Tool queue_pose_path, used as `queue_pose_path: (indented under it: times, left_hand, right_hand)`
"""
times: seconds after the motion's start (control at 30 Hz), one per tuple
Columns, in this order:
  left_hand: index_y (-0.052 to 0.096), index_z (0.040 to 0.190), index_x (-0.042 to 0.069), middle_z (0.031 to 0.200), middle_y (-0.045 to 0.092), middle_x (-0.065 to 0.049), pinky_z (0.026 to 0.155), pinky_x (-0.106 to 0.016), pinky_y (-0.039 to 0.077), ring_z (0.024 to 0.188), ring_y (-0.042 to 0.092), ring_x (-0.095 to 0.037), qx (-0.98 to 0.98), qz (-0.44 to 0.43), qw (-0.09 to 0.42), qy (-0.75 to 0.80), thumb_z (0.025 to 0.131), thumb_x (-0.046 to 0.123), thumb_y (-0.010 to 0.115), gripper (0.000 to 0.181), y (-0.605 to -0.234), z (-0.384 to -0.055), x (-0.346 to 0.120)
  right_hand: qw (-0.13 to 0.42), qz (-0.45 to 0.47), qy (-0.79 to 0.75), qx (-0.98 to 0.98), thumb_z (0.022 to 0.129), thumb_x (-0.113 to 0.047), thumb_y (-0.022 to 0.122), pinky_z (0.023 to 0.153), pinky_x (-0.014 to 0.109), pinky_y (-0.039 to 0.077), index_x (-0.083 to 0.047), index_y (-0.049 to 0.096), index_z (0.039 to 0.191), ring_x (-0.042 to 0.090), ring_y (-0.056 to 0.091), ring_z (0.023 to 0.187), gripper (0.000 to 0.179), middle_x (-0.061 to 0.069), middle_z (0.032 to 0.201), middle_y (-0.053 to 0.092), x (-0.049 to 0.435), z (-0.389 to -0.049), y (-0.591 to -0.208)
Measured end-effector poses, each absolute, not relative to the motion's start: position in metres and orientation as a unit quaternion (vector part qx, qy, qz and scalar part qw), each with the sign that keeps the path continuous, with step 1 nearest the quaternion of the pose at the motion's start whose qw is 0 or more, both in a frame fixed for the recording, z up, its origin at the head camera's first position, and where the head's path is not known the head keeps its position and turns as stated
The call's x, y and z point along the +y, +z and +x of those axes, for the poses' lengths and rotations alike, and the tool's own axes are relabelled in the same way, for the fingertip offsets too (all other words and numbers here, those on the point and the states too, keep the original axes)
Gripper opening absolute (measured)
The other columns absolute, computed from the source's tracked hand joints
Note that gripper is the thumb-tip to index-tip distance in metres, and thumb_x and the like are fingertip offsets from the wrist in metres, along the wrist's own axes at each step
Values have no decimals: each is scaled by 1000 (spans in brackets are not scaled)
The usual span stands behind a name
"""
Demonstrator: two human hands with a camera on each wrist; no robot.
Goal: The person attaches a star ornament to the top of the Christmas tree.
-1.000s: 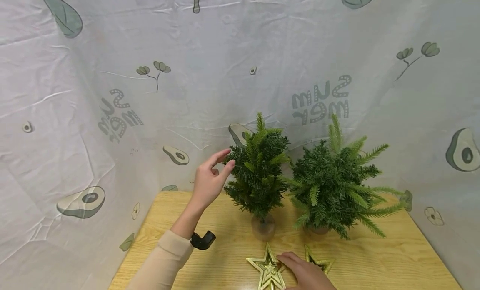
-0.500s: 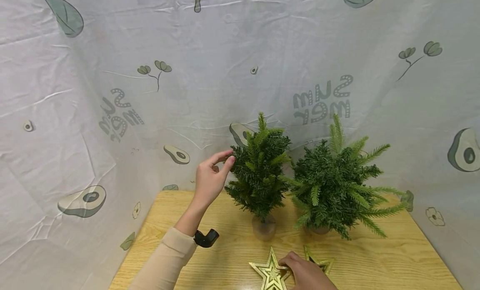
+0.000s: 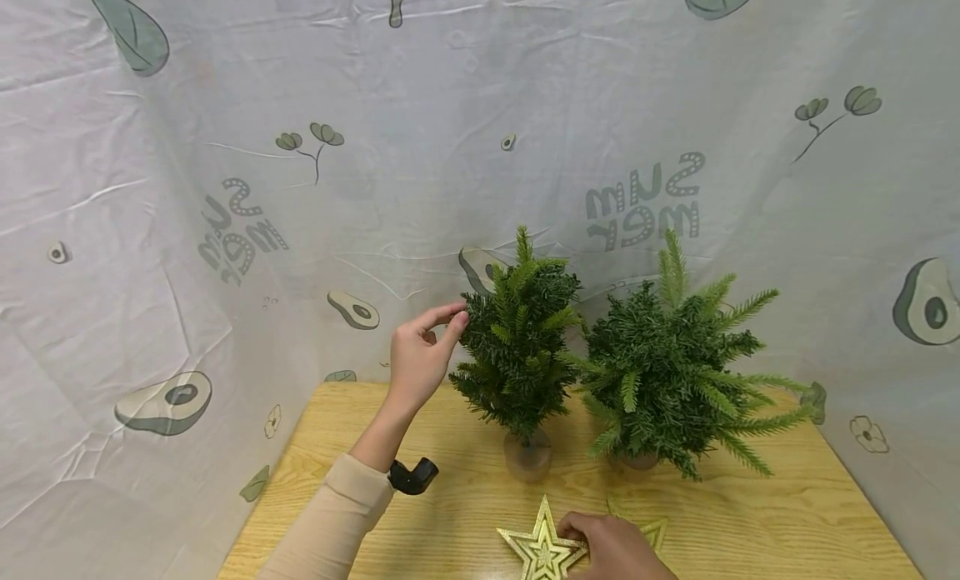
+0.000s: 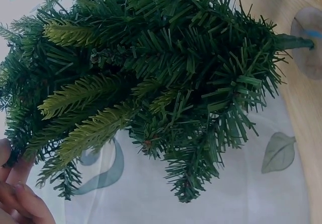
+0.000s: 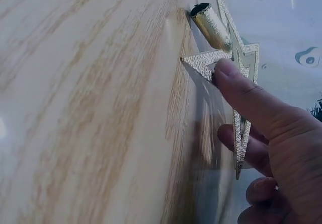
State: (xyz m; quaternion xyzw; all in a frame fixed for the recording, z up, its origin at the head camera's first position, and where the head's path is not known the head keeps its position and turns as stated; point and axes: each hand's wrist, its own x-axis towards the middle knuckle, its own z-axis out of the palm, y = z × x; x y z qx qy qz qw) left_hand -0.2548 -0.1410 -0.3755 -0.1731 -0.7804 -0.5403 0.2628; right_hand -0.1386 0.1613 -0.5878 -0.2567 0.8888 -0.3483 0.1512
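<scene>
R hand (image 3: 617, 551) pinching gold star (image 3: 545, 553) twd near edge of tabletop (image 3: 757, 530), star's top pt facing fwd; L tree (image 3: 517, 355) farther back, slightly L; L hand (image 3: 420, 359) nearer tree, pinching its L side.

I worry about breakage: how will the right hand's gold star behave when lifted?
The gold star is probably light: thin, with cut-out gaps. Its slender points look stiff but might snap. Its tube may make it rock when laid down.
</scene>
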Motion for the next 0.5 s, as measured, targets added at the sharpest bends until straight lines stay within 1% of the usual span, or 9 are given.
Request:
queue_pose_path:
  times: [0.1, 0.27, 0.37, 0.5]
  left_hand:
    - [80, 118, 17, 113, 77, 5, 43, -26, 25, 41, 26, -11, -780, -172, 263, -541, 101, 30, 72, 23, -375, -254, -141]
    - [81, 118, 17, 111, 78, 4, 42, -26, 24, 41, 26, -12, -778, -174, 265, -543, 101, 31, 72, 23, -375, -254, -141]
    - [81, 117, 17, 108, 78, 3, 41, -26, 24, 40, 28, -12, -775, -176, 266, -545, 101, 30, 73, 23, -375, -254, -141]
    - [81, 117, 15, 102, 79, 2, 40, -26, 23, 39, 27, -12, -773, -178, 268, -547, 100, 27, 74, 22, -376, -254, -142]
  right_hand:
    - [155, -259, -370, 878, 82, -50, 86, 67, 33, 53, -24, 74, 112, 3, 64, 84, 41, -16, 98, 69, 163, -138, -588]
    - [173, -260, -415, 854, 87, -39, 85, 76, 33, 55, -21, 74, 115, 7, 66, 93, 36, -10, 104, 71, 164, -136, -588]
    - [186, -256, -448, 836, 90, -35, 82, 77, 33, 55, -19, 74, 117, 7, 67, 95, 32, -9, 106, 71, 166, -135, -588]
    - [221, -244, -513, 793, 96, -25, 77, 76, 33, 56, -13, 75, 122, 7, 68, 97, 29, -1, 112, 74, 167, -135, -589]
